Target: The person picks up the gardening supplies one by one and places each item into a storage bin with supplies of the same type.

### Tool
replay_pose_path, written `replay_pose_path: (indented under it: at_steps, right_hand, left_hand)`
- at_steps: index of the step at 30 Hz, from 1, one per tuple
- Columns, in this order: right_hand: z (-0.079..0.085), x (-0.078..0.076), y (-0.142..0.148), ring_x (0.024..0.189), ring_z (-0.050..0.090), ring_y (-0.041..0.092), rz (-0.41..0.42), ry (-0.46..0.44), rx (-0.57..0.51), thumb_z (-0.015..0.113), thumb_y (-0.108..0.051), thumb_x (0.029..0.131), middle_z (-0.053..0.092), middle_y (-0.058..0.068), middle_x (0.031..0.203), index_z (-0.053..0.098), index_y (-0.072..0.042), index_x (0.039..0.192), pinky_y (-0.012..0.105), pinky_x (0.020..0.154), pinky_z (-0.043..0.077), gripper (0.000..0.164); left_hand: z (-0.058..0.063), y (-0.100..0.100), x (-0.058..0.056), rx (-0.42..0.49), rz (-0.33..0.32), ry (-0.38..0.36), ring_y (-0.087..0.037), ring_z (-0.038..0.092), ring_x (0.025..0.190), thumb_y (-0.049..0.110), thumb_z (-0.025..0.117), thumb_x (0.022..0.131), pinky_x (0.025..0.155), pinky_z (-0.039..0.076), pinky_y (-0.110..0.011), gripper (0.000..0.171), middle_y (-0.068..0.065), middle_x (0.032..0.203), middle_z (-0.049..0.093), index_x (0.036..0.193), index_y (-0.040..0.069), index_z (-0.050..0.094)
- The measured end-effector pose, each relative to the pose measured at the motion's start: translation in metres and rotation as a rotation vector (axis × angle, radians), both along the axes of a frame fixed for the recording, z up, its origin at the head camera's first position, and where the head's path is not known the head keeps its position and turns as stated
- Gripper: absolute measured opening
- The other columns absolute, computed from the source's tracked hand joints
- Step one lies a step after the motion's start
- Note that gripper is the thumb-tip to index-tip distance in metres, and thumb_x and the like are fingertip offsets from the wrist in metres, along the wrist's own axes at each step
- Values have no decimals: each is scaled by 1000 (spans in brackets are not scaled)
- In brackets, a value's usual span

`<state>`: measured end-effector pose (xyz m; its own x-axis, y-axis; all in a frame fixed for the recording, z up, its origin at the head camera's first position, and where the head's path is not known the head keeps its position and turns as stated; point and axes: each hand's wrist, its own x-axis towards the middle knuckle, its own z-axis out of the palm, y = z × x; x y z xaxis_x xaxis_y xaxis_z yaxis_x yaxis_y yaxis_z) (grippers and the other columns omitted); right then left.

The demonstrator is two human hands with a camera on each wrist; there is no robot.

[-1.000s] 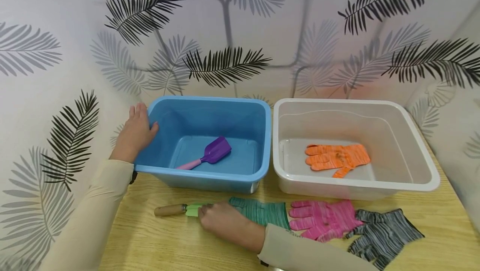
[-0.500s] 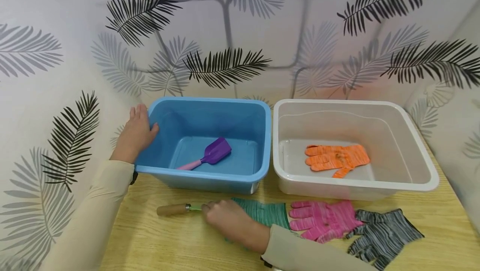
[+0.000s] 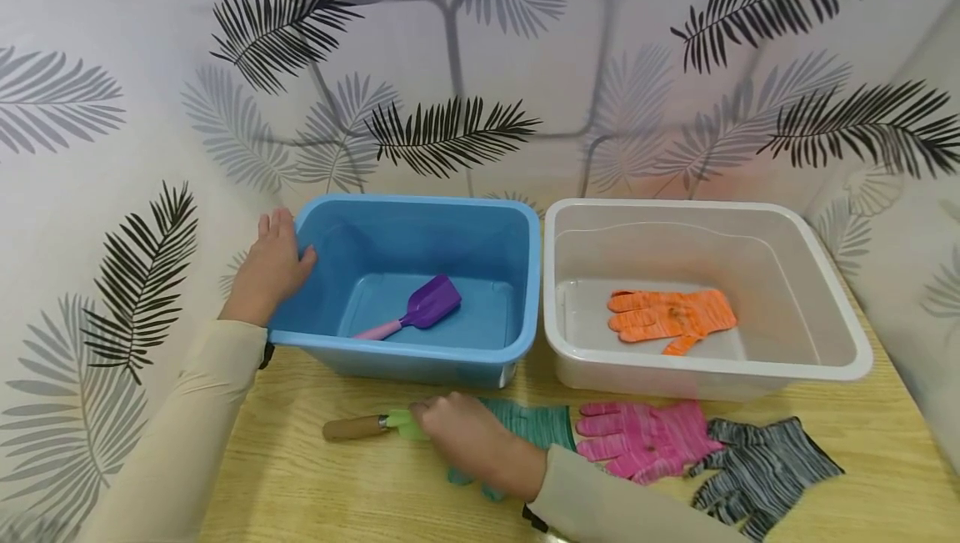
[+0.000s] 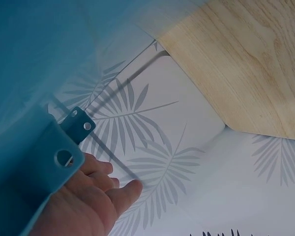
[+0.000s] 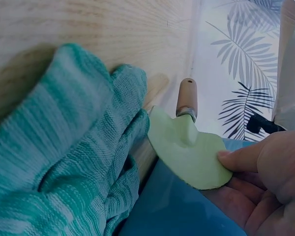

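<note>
In the head view, my right hand point(image 3: 472, 443) pinches the pale green blade of a garden trowel point(image 5: 189, 152), thumb on one face in the right wrist view. The trowel's wooden handle point(image 3: 354, 428) points left. A teal knitted glove point(image 3: 536, 422) lies partly under and behind this hand. My left hand point(image 3: 270, 268) rests on the left rim of a blue bin point(image 3: 420, 353), its fingers fairly straight along the outside. Inside that bin lies a purple toy shovel point(image 3: 433, 303) with a pink handle.
To the right stands a white bin point(image 3: 675, 364) with an orange glove point(image 3: 671, 315) in it. A pink glove point(image 3: 648, 440) and a grey-black glove point(image 3: 765, 468) lie in front on the wooden table point(image 3: 315, 493). Leaf-patterned cloth hangs behind.
The right hand has drawn the trowel a little to the right, and the blade has turned along the way. More of the teal glove's fingers show below the hand. The left hand stays put.
</note>
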<state>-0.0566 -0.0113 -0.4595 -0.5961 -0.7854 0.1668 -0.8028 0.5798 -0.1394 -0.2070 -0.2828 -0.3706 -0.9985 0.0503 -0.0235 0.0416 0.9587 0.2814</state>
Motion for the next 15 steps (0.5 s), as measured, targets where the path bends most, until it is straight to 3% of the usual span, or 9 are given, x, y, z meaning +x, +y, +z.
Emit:
replay_pose_path:
  at_steps: [5,11,15]
  right_hand:
    - [3,-2,7,66,62,6,-26,-81,-34,62,5,81,62,-4,69,63,-12,82,18,52,49,17]
    - [2,-2,20,55,47,-4,-75,-205,-163,57,2,87,48,-10,55,53,-15,65,14,44,37,28]
    - [2,-2,29,57,52,-1,-102,-255,-232,59,-5,90,49,-9,55,56,-13,66,14,46,40,25]
  left_hand:
    - [0,0,-1,5,-2,-7,-42,-6,136,19,43,95,106,10,-58,72,-33,148,1,142,-13,-1]
    - [-2,0,-1,4,-1,-2,-42,-6,137,20,44,95,106,11,-58,73,-32,148,2,142,-13,-1]
    - [-2,0,0,2,4,-2,-42,-5,137,20,44,95,106,11,-58,73,-32,148,2,142,-12,-1]
